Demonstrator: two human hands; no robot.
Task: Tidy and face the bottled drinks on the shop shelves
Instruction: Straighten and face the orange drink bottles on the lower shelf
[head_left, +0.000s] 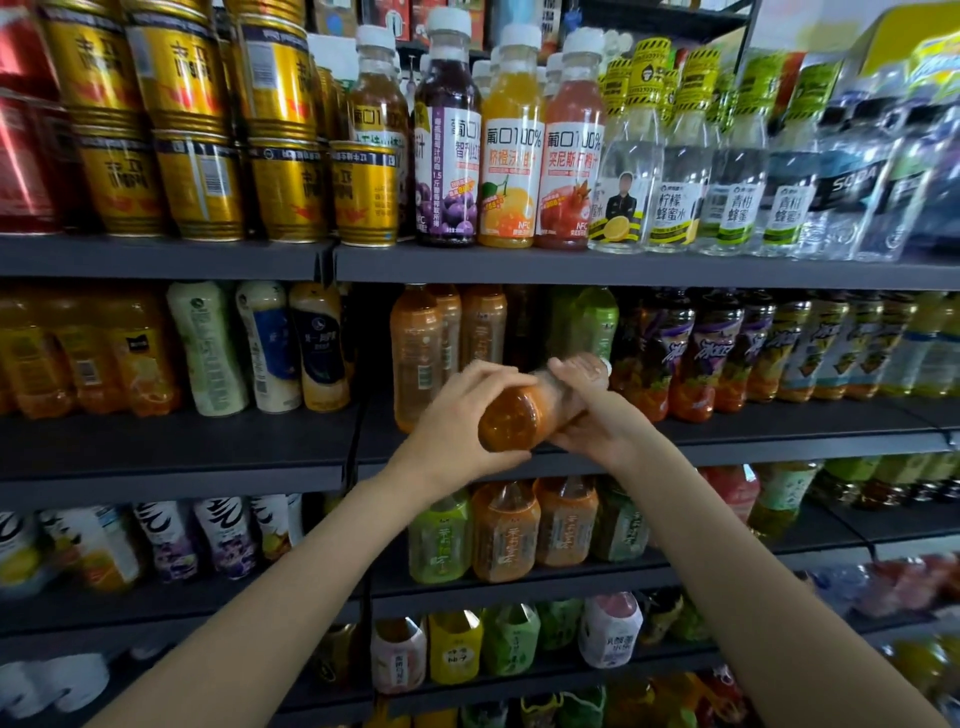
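An orange tea bottle (514, 415) lies tilted in the air in front of the second shelf (727, 436), its base toward me and its white cap pointing up and right. My left hand (462, 421) grips the bottle's base end from the left. My right hand (597, 410) wraps around its middle and neck from the right. Behind the hands stand more orange tea bottles (415, 353) and green tea bottles (597, 317) on the same shelf.
The top shelf carries gold cans (197, 187), juice bottles (509, 171) and clear honey-water bottles (675, 182). Purple-labelled iced tea bottles (696, 353) stand to the right of my hands. Yellow and pale bottles (260, 348) stand at the left. Lower shelves hold further drinks (504, 535).
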